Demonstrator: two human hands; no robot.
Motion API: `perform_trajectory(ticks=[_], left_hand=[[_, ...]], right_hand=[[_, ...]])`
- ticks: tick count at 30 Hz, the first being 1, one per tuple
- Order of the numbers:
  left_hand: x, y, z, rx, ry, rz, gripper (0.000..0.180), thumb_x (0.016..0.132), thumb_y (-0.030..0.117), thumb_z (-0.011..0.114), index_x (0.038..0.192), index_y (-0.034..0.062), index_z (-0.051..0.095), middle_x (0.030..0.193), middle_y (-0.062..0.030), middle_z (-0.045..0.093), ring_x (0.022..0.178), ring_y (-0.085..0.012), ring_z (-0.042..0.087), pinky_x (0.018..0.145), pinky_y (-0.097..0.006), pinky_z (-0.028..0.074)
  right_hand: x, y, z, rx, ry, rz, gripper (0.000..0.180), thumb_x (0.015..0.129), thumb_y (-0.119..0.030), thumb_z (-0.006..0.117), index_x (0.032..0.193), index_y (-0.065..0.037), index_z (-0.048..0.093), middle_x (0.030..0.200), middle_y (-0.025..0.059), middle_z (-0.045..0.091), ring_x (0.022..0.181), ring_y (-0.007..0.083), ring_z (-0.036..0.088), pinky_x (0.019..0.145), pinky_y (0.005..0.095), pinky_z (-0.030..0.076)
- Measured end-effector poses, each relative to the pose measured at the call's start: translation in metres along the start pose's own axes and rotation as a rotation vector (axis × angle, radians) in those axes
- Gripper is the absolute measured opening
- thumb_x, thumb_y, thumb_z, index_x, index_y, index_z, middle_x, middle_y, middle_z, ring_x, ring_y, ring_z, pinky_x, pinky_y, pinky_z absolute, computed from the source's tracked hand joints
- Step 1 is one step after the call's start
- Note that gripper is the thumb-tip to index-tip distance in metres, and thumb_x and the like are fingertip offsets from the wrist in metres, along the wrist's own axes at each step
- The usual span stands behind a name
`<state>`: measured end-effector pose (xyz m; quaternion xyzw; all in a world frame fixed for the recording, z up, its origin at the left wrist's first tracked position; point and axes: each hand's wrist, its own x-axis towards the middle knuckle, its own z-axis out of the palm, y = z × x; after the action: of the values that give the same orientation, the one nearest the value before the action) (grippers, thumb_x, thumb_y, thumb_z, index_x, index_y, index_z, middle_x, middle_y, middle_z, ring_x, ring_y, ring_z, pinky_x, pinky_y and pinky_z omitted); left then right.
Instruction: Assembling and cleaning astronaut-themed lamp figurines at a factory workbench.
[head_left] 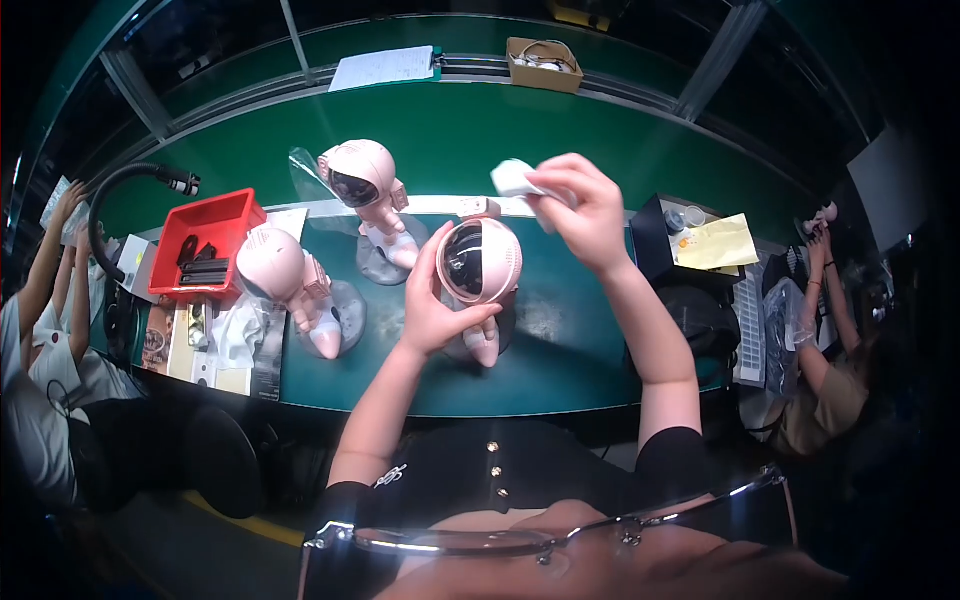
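My left hand [432,300] grips a pink astronaut figure [480,265] by its round helmet, whose dark visor faces me; the figure stands on a grey base on the green mat. Just above the helmet, my right hand [585,210] pinches a small white cloth [512,177]. Two more pink astronaut figures stand to the left: one [365,180] at the mat's far edge, another [285,275] leaning nearer the front left.
A red bin [228,222] with dark parts sits at left beside a black gooseneck arm [125,185]. Boxes and plastic wrap [235,335] lie below it. Yellow paper [715,243] and a black box are at right. Other people sit on both sides. A cardboard box [543,62] rests beyond the belt.
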<state>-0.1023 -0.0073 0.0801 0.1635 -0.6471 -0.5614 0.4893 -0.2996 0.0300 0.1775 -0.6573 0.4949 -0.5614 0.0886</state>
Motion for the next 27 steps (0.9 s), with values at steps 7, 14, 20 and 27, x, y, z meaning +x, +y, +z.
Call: perform_trajectory(ticks=[7,14,20,27], left_hand=[[0.004,0.006,-0.007,0.087,-0.052,0.024,0.099,0.055,0.02,0.087,0.134,-0.0064,0.033,0.127,-0.0157,0.046,0.117,-0.0225,0.049,0.1,-0.035,0.04],[0.006,0.01,-0.009,0.093,-0.063,0.035,0.097,0.056,0.02,0.086,0.133,-0.0059,0.034,0.127,-0.0162,0.047,0.117,-0.022,0.049,0.099,-0.035,0.041],[0.009,0.007,-0.007,0.044,-0.094,0.004,0.099,0.056,0.019,0.086,0.135,-0.0061,0.031,0.127,-0.0167,0.048,0.117,-0.0228,0.05,0.099,-0.035,0.041],[0.009,0.008,-0.006,0.065,-0.1,-0.011,0.106,0.053,0.021,0.089,0.136,-0.0064,0.028,0.128,-0.0171,0.047,0.118,-0.0237,0.049,0.1,-0.036,0.04]], right_hand=[[0.0,-0.003,0.015,0.077,-0.36,0.033,0.024,0.073,0.01,0.058,0.093,0.001,0.067,0.093,0.0093,0.064,0.086,0.0176,0.061,0.074,0.0275,0.049],[-0.013,-0.012,0.008,0.103,-0.394,-0.203,0.041,0.06,0.018,0.049,0.089,-0.002,0.069,0.091,0.0091,0.064,0.09,0.0247,0.059,0.079,0.0338,0.048],[-0.027,-0.032,-0.002,0.05,-0.539,-0.351,0.04,0.055,0.014,0.056,0.088,-0.004,0.069,0.088,0.0068,0.063,0.088,0.0258,0.057,0.078,0.0353,0.048],[-0.08,0.023,-0.077,0.454,-0.76,0.33,0.032,0.058,0.011,0.049,0.08,0.001,0.07,0.083,0.0115,0.066,0.081,0.0248,0.062,0.075,0.0316,0.049]])
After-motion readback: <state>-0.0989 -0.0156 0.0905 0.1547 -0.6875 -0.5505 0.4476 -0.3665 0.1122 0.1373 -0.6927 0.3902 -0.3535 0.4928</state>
